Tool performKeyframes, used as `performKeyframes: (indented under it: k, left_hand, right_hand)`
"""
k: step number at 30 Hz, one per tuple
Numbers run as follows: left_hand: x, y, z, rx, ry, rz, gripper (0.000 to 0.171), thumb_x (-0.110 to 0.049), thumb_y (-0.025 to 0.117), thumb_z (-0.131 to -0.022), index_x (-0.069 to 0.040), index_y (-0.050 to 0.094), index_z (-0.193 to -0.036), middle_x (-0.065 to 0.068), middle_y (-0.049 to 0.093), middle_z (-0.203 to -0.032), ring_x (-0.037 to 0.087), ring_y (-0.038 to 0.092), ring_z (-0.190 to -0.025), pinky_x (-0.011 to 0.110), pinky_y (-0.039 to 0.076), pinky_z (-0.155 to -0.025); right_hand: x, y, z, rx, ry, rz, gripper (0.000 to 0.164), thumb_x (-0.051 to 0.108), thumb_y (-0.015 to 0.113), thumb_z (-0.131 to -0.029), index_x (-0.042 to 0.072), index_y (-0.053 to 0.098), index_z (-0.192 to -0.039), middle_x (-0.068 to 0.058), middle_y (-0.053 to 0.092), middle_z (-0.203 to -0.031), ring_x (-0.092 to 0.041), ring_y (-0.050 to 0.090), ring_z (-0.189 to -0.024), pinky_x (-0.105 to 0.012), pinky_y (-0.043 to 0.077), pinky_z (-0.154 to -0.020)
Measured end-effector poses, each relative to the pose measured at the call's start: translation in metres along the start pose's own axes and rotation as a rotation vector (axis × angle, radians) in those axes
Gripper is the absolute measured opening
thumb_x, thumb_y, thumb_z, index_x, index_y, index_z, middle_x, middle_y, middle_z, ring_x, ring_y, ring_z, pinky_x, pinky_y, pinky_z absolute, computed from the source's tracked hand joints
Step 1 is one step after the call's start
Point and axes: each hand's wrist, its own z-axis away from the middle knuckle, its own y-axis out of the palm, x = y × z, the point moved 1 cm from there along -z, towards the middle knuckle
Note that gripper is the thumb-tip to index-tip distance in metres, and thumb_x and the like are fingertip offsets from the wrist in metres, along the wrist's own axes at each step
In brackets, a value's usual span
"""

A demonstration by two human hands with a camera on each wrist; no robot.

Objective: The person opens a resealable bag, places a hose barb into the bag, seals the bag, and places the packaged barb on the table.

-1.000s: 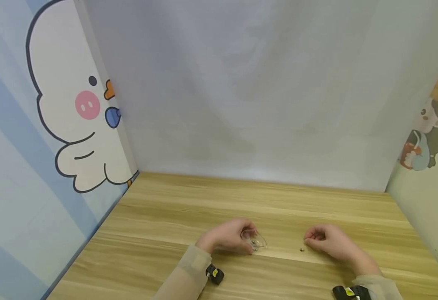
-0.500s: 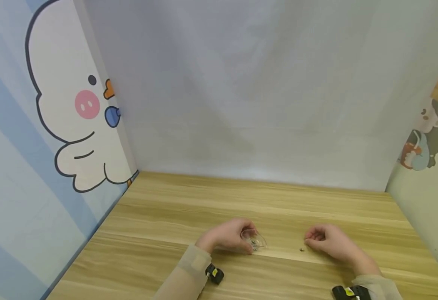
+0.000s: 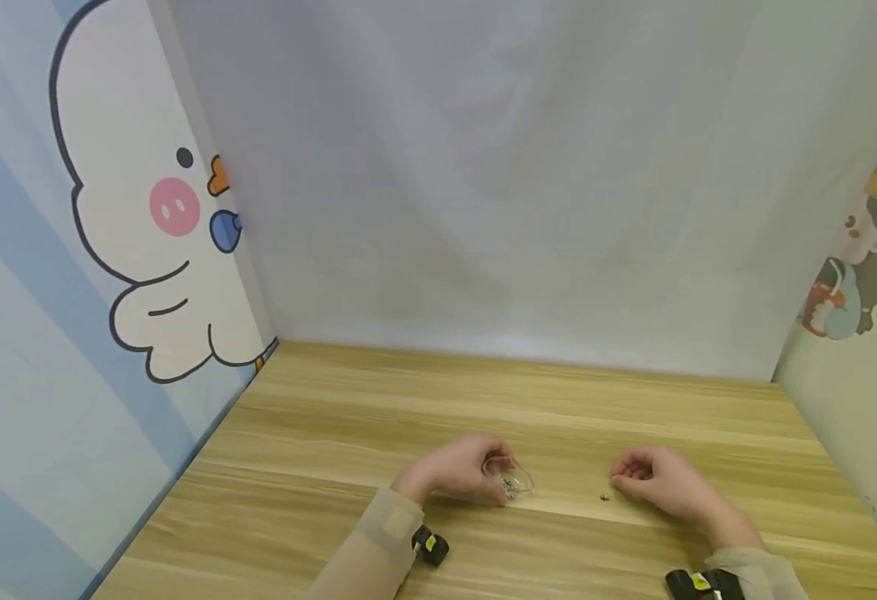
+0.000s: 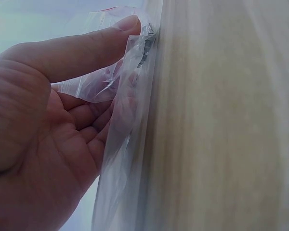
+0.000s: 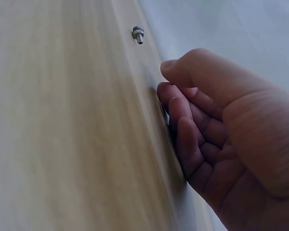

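My left hand (image 3: 463,472) holds a clear plastic zip bag (image 4: 120,115), its thumb along one side and fingers curled behind it. Small metal parts (image 4: 147,44) sit in the bag near the thumb tip, too bunched to tell apart. To the right, my right hand (image 3: 659,483) rests by the tabletop with loosely curled fingers and nothing in them. A small metal screw-like piece (image 5: 138,35) with a collar lies on the table just off its thumb and fingertips, not touching them. That piece (image 3: 604,497) shows as a dark speck in the head view.
Both hands are over a wood-grain table (image 3: 378,400). A plain pale curtain (image 3: 528,183) stands behind it. Cartoon-printed panels flank it, one with a white duck (image 3: 146,150) on the left. Each wrist wears a small black camera (image 3: 430,546).
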Motion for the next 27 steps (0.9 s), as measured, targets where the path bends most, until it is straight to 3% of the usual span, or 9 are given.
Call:
performKeyframes:
  k: [27]
  left_hand:
    - [0.0011, 0.0001, -0.0014, 0.004, 0.007, -0.02, 0.046, -0.013, 0.095, -0.081, -0.012, 0.071, -0.12, -0.013, 0.069, -0.11, 0.002, 0.062, -0.1, 0.024, 0.051, -0.096]
  right_hand:
    - [0.0018, -0.0014, -0.0003, 0.008, -0.002, -0.008, 0.012, 0.02, 0.078, -0.098, 0.008, 0.073, -0.1, 0.0, 0.068, -0.089, -0.008, 0.062, -0.081, -0.026, 0.054, -0.072]
